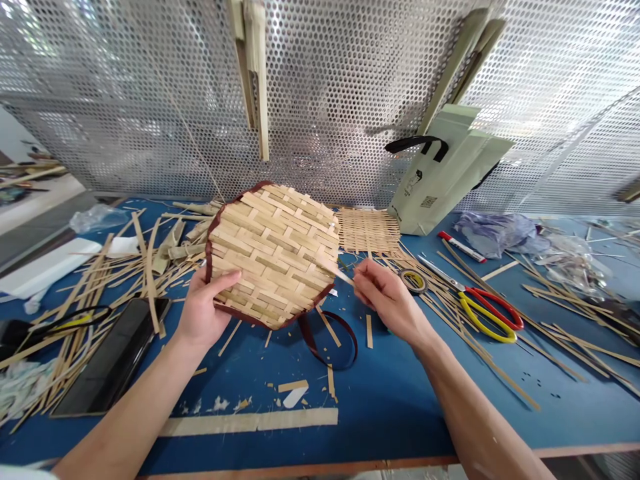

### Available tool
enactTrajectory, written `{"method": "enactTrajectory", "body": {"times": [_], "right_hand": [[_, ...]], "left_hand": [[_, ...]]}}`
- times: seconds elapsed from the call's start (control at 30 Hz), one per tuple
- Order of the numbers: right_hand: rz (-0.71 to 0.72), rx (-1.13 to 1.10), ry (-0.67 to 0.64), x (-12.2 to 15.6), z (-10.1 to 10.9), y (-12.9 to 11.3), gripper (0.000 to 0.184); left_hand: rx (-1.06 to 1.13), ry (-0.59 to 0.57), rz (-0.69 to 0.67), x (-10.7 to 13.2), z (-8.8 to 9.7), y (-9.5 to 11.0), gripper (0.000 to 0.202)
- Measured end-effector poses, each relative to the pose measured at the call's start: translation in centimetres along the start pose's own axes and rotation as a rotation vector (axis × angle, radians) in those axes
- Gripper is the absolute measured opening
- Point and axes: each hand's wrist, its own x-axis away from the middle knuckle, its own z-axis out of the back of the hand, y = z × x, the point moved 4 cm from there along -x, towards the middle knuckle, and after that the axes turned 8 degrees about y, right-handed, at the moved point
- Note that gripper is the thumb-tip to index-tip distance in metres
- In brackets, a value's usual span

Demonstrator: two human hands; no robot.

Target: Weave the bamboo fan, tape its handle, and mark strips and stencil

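A flat, roundish woven bamboo panel (270, 257) is held tilted up above the table, dark red ribbon binding (208, 250) along most of its edge. My left hand (207, 303) grips its lower left side, thumb on the front and the other fingers hidden behind. Beyond the panel's right edge, my right hand (383, 290) is closed in a pinch on a thin pale bamboo strip (343, 275) that reaches onto the weave. Below hangs a loose length of the dark red ribbon (355, 337), looped over the table.
Scissors with red and yellow handles (490, 313), a tape roll (414, 281) and a red marker (463, 247) lie right. A second woven piece (370, 230) and a pale green bag (440, 173) stand behind. Bamboo strips (150, 280) and a black phone-like slab (113, 360) lie left.
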Motion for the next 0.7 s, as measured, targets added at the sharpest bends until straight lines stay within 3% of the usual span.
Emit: {"method": "enactTrajectory", "body": {"times": [0.23, 0.5, 0.7], "right_hand": [[0.118, 0.364, 0.101, -0.2, 1.1, -0.1, 0.032], [0.084, 0.394, 0.123, -0.1, 1.4, 0.2, 0.036], [0.058, 0.359, 0.112, 0.0, 1.4, 0.3, 0.039]], "left_hand": [[0.011, 0.041, -0.029, -0.3, 0.0, 0.4, 0.030], [0.009, 0.002, -0.039, -0.1, 0.0, 0.4, 0.037], [-0.030, -0.012, -0.072, 0.0, 0.0, 0.5, 0.027]]}}
